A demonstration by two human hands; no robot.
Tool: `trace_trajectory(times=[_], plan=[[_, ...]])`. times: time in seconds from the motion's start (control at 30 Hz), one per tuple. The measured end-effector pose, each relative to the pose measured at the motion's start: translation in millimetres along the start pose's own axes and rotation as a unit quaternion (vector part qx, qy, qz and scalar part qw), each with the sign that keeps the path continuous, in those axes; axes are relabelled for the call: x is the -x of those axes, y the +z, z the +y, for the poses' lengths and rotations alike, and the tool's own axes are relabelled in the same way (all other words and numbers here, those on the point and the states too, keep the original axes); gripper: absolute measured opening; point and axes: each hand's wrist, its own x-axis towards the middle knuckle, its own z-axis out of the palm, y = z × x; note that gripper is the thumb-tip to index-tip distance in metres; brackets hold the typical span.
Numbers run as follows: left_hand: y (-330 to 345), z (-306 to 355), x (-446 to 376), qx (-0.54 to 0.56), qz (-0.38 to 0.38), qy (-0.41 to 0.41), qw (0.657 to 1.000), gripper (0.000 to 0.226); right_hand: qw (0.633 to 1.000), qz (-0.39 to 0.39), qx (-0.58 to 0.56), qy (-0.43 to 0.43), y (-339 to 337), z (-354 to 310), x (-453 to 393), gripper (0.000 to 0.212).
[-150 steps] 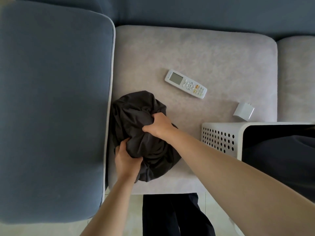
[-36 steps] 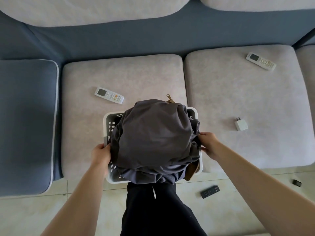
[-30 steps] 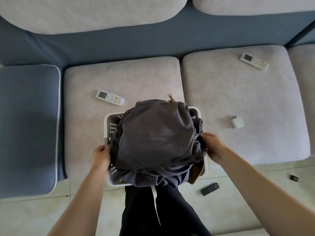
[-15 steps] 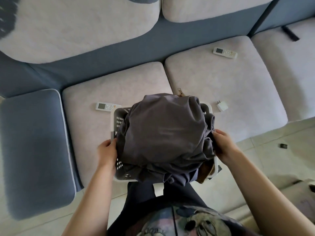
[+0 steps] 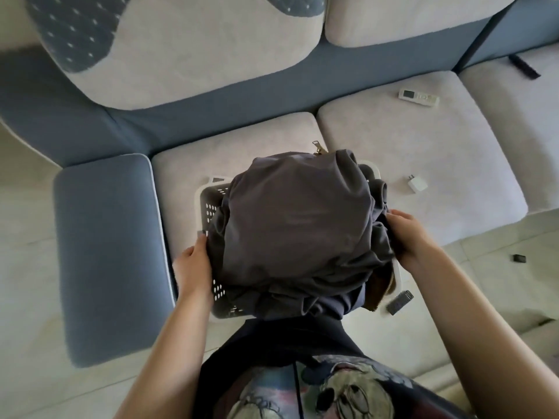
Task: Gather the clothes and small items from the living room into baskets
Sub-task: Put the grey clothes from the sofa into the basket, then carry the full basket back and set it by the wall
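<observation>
A white perforated basket point(image 5: 211, 207) is heaped with dark grey clothes point(image 5: 296, 225) that bulge over its rim; a brown garment with a zip hangs out at the lower right. My left hand point(image 5: 193, 267) grips the basket's left side and my right hand point(image 5: 408, 234) grips its right side, held in front of me above the sofa's front edge. On the sofa seat lie a white remote point(image 5: 419, 97) and a white charger plug point(image 5: 417, 184). The other white remote is hidden behind the basket.
The blue-and-grey sofa point(image 5: 211, 95) has a blue armrest point(image 5: 109, 255) at the left. A black remote point(image 5: 400, 302) and a small black item point(image 5: 519, 258) lie on the tiled floor at the right. A black strap point(image 5: 523, 65) rests on the far right cushion.
Since five seconds ago the dark garment went from the cushion into the basket. Over the last second I have lifted the basket and drawn back; the left white remote is now covered.
</observation>
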Motion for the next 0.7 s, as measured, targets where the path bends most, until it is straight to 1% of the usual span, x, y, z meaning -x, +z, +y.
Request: trace_trajectory(times=[0.1, 0.17, 0.3, 0.4, 0.47, 0.63, 0.7], plan=[[-24.5, -7.3, 5.4, 0.041, 0.051, -0.028, 0.997, 0.049, 0.998, -0.026, 0.048, -0.015, 25.1, -7.6, 5.6, 0.018], [-33.7, -13.0, 10.3, 0.053, 0.077, -0.047, 0.995, 0.046, 0.996, -0.045, 0.071, -0.021, 36.6, -11.0, 5.1, 0.017], [-62.0, -33.8, 25.0, 0.117, 0.161, -0.083, 0.976, 0.041, 0.981, -0.122, 0.151, -0.023, 68.7, -16.8, 5.0, 0.007], [-77.6, -57.0, 49.5, 0.179, 0.195, -0.098, 0.959, 0.042, 0.959, -0.170, 0.222, -0.041, 92.8, -21.4, 9.2, 0.013], [-82.0, -71.1, 64.9, 0.200, 0.214, -0.108, 0.950, 0.039, 0.949, -0.184, 0.248, -0.060, 107.5, -25.8, 14.8, 0.018], [-93.0, -120.5, 106.5, 0.305, 0.288, -0.163, 0.893, 0.031, 0.890, -0.269, 0.355, -0.092, 147.7, -20.3, 40.8, 0.009], [-96.2, -141.1, 124.0, 0.353, 0.320, -0.175, 0.862, 0.030, 0.866, -0.301, 0.386, -0.102, 163.0, -10.2, 55.8, 0.006]])
